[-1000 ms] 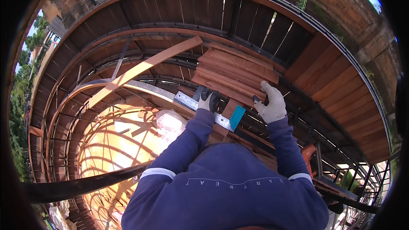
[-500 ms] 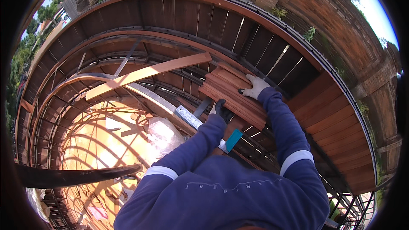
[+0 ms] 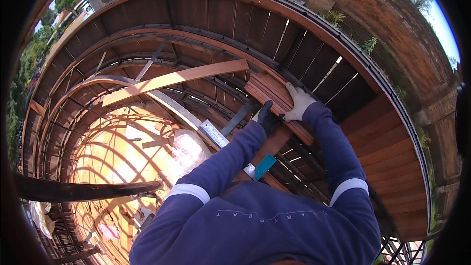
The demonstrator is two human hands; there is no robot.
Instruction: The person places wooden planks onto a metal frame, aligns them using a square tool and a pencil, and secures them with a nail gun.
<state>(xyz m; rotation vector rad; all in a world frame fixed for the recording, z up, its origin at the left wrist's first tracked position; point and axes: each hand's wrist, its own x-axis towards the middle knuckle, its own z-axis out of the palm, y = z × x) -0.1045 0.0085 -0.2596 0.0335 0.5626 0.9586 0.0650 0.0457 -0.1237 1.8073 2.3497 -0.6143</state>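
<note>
A stack of reddish-brown wooden boards (image 3: pixel 270 91) is gripped between my two gloved hands, over the dark curved frame. My left hand (image 3: pixel 266 118), in a glove with a black palm, presses its fingers against the near long side of the stack. On the far side, my right hand (image 3: pixel 299 103), in a pale glove, wraps over the boards with its thumb near the left hand. One wider wooden board (image 3: pixel 274 143) lies below the stack. Close to my left forearm is a flat silvery strip (image 3: pixel 214 132), partly hidden by the sleeve; a teal piece (image 3: pixel 265 166) shows beyond the arm.
A long loose plank (image 3: pixel 176 82) lies across the curved frame rails at the left. Fitted boards (image 3: pixel 392 167) cover the curved tier at right. Clear plastic wrapping (image 3: pixel 189 149) and scraps lie on the sunlit floor below. A brick wall (image 3: pixel 392 39) stands beyond the outer rim.
Both hands have drawn closer together around the boards, and the stack now shows a narrower face, tilted more on edge. More of the board beneath is visible. The whole view has shifted slightly.
</note>
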